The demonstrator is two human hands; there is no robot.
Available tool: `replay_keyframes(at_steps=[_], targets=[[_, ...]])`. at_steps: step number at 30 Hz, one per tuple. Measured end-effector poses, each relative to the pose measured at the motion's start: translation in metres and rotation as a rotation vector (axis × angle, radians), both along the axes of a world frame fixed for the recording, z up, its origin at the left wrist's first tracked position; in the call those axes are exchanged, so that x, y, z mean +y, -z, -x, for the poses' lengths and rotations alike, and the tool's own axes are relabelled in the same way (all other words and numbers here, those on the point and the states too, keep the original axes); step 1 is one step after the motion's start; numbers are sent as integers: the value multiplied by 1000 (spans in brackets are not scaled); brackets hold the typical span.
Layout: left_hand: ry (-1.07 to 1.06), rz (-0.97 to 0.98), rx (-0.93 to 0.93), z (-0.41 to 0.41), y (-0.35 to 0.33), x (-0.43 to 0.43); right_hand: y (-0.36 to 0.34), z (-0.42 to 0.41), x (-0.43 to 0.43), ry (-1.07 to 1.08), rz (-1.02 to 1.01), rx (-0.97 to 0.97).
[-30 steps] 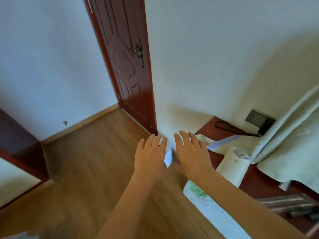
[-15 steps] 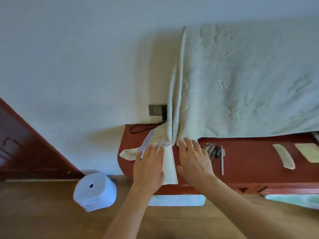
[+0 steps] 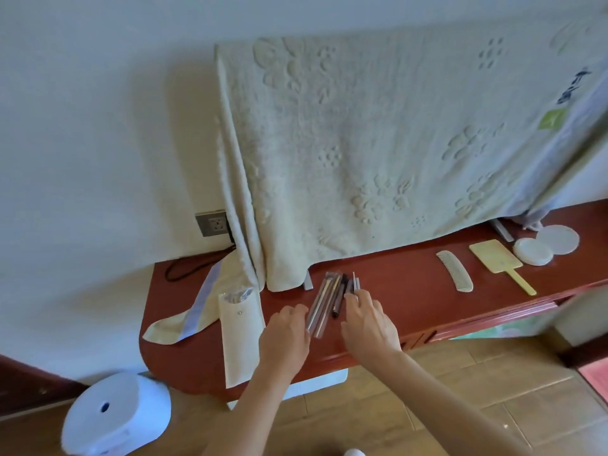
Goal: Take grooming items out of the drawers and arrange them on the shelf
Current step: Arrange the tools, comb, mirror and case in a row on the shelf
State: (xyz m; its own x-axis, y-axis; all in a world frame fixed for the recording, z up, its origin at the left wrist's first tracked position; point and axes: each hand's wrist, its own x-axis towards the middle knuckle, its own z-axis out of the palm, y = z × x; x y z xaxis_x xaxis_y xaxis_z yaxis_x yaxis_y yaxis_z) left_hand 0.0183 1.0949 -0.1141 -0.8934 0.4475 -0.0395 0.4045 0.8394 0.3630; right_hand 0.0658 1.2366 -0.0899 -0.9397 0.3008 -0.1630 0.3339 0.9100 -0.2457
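1 cream embossed towel (image 3: pixel 378 153) hangs down the wall behind the shelf (image 3: pixel 411 292), hem lying on the shelf's back edge; 1 red-brown shelf, rounded at its left end; 1 white rounded unit (image 3: pixel 115 419) on the floor below the shelf's left end; 1 flat white pouch (image 3: pixel 241 337) on the left part of the shelf, its near end hanging over the shelf's front edge; 1 pale strip of cloth (image 3: pixel 194 311) just left of the pouch, also on the shelf.

2 hands over the shelf's front middle; left hand (image 3: pixel 286 337) has fingers curled under, knuckles against the left side of the stick bundle (image 3: pixel 329 297); cannot tell whether it is actually grasping; right hand (image 3: pixel 368 324) has fingers spread and slightly bent, tips resting on the bundle's right-hand sticks, nothing clenched.

Towards the shelf's right end: 1 yellow hand mirror (image 3: pixel 496 258), handle pointing to the front edge; 1 pale comb (image 3: pixel 454 275) left of it, apart; 2 white round discs (image 3: pixel 533 251) right of the mirror, one overlapping the other.

Bundle: slim sticks lying side by side mid-shelf, some clear, some dark; they overlap, so no exact count; far ends nearly reach the towel hem.

1 grey wall socket (image 3: pixel 212 222) above the shelf's left end; 1 black cord (image 3: pixel 187 269) runs from it onto the shelf.
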Motion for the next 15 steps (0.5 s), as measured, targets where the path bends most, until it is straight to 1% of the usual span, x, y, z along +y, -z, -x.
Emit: replay_keyframes(at_steps=[5,10,15], targets=[[-11,-41,-55,11,16,36,20,14,21,-13,-1,-48],[-94,-3,-126,26,32,56,39,33,30,-38,28,-41],[-157,34,-169,38,49,65,59,47,31,-69,-5,-30]])
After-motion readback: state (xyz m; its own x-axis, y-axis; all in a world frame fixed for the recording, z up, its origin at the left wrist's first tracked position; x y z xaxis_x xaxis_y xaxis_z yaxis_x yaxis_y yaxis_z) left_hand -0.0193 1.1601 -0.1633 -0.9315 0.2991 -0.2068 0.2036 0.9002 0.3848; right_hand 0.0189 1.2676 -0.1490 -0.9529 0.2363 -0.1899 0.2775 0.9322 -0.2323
